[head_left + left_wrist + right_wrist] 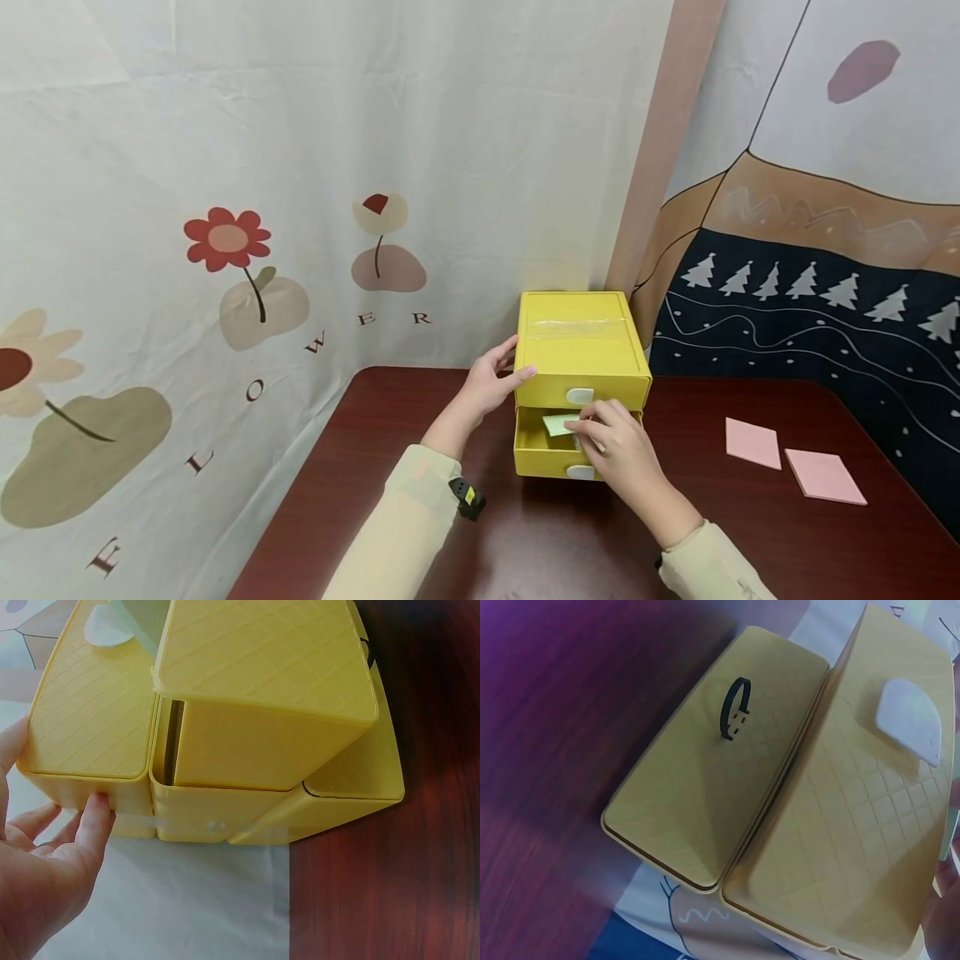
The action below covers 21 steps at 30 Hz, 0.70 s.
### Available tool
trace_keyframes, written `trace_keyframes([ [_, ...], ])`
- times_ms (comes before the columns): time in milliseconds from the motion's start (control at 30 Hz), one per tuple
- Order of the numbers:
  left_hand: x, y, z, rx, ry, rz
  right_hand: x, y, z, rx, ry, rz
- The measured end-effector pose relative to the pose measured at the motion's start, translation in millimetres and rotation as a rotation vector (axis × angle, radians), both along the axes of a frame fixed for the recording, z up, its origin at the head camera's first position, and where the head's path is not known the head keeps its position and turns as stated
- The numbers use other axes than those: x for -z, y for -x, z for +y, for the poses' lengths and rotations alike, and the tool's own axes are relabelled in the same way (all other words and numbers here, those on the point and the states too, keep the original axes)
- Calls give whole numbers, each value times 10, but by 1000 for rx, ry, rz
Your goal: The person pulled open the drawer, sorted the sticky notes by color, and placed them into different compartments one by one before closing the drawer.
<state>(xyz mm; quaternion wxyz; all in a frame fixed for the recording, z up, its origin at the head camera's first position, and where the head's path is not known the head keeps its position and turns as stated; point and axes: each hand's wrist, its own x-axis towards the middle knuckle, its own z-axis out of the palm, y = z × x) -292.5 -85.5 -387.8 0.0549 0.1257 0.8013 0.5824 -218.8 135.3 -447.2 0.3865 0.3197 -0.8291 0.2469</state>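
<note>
A yellow drawer cabinet [573, 333] has its middle drawer [528, 462] pulled out. My left hand [491, 379] lies against the cabinet's left side near the top, thumb at the upper front; in the left wrist view its fingers [94, 817] press on the side wall. Over the drawer, my right hand [615, 442] pinches a light green sticky-note pad [556, 425] between thumb and fingers. A green edge of the pad [146, 619] also shows behind the drawer front in the left wrist view. The right hand is mostly cut off in the right wrist view.
Two pink sticky-note pads [752, 443] lie to the right on the dark red table [540, 542]. Below the pulled drawer is a closed bottom drawer [705, 780] with a black handle [735, 709]. A printed curtain [450, 167] hangs behind the table.
</note>
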Motion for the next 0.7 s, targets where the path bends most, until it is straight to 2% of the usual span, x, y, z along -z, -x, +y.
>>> trace_keyframes([
  [400,-4,2,-4,-5,-7,1,-9,71,-61,51,-48,28],
  [700,-1,1,2,-10,0,-13,-59,53,-98,119,-139,-73],
])
